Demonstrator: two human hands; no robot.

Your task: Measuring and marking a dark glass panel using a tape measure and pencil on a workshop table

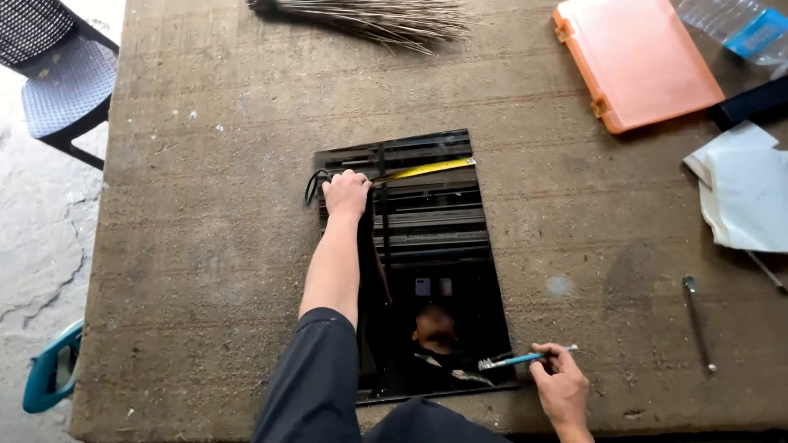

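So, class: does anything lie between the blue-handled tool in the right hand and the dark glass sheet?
Nothing visible does. The right hand holds the blue-handled tool with its metal tip already over the dark glass sheet at its near right corner.

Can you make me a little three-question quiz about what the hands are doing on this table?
1. True or false: the left hand presses a yellow tape measure onto the dark glass sheet.
2. What does the right hand hold? A) the broom B) a blue-handled tool C) the orange case
3. Fill in: the orange case lies at the table's far ____ corner.

Key:
1. True. The hand rests on the tape's end at the sheet's far left part.
2. B. The blue-handled tool has its tip at the sheet's near right edge; the broom lies untouched at the far edge.
3. Right.
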